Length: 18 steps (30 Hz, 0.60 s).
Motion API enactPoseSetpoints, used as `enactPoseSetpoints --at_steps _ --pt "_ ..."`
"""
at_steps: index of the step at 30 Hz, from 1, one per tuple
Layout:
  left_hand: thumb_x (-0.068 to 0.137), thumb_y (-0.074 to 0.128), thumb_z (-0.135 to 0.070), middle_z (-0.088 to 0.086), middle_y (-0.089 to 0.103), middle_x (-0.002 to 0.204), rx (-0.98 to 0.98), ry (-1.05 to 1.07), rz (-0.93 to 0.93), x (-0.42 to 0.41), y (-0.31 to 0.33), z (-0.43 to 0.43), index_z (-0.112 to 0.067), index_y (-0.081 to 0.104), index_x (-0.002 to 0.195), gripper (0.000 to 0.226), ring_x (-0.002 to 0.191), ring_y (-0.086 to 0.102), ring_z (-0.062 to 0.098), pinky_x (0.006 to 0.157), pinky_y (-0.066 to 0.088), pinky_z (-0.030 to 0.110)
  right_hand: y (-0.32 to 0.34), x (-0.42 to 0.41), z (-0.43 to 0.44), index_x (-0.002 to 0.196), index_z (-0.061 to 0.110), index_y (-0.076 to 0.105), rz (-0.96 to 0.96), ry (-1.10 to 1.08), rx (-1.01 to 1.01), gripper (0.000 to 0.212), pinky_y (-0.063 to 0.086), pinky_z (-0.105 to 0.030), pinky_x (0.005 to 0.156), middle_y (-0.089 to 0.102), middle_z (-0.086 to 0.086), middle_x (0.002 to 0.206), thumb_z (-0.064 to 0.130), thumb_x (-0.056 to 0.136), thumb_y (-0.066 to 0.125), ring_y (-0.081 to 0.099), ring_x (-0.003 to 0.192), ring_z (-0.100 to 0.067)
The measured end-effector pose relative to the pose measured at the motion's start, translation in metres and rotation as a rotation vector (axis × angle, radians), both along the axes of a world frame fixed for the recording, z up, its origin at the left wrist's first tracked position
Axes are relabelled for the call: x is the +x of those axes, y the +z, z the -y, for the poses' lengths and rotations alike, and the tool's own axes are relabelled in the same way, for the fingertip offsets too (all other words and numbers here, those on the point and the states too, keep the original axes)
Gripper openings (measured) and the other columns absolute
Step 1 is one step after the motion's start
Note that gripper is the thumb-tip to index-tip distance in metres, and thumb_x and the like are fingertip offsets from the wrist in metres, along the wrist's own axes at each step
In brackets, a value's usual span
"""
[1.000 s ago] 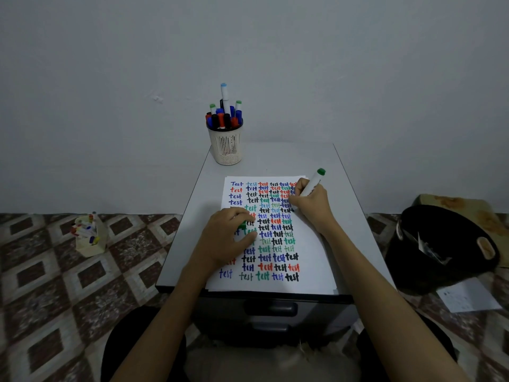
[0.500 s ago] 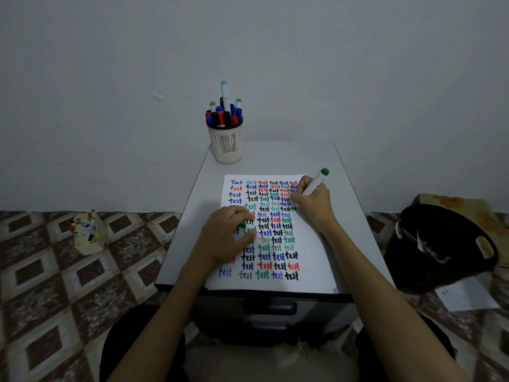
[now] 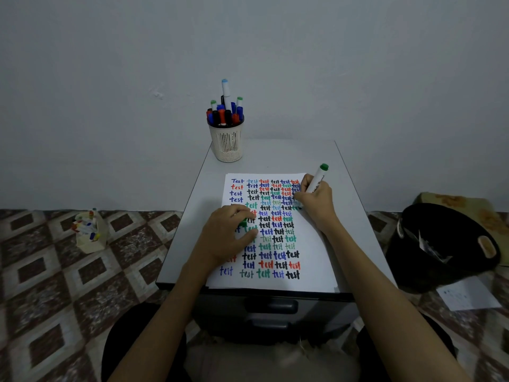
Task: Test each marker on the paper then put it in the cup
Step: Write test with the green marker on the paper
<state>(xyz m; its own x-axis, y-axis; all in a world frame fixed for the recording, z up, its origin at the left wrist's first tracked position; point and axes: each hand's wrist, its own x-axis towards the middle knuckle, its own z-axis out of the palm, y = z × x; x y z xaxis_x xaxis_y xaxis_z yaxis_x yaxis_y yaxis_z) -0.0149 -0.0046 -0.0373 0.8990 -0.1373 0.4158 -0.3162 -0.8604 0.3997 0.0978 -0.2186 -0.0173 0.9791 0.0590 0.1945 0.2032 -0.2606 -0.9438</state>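
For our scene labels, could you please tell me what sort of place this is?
Likely a room in a home rather than an office: a small drawer cabinet serves as a desk against a bare wall, standing on a patterned tile floor.

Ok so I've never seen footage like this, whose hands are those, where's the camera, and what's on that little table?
There is no machine here: a person wears a wide-angle camera on the head, looking forward and down, so the two arms reaching in from below are their own. It is the only view. The right hand grips a green marker, pointed down at the upper right of the paper, which is covered in rows of the word "test" in several colours. The left hand rests on the paper and pinches a small green cap, probably that marker's. The paper lies on a small grey cabinet; at its far edge stands a cup full of markers.
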Motion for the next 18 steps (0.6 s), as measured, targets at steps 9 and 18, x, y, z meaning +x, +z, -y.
enactPoseSetpoints --at_steps 9,18 --pt "0.084 0.049 -0.052 -0.009 0.057 0.118 0.011 0.005 -0.013 0.0001 -0.0007 -0.0006 -0.025 0.060 0.113 0.041 0.107 0.050 0.008 0.093 0.039 0.029 0.0011 -0.0028 -0.0007 0.064 0.016 0.043 0.001 -0.067 0.023 0.035 0.044 -0.026 0.055 0.049 -0.003 0.061 -0.008 0.078 0.063 0.049 0.054 -0.012" --pt "0.083 0.048 -0.053 -0.008 0.057 0.119 0.011 0.007 -0.021 0.0001 0.0005 -0.0003 -0.024 0.060 0.114 0.043 0.108 0.050 0.009 0.094 0.040 0.031 0.0013 -0.0021 -0.0002 0.066 0.014 0.044 0.028 -0.040 -0.029 0.029 0.042 -0.029 0.054 0.049 -0.006 0.062 -0.006 0.076 0.063 0.048 0.057 -0.016"
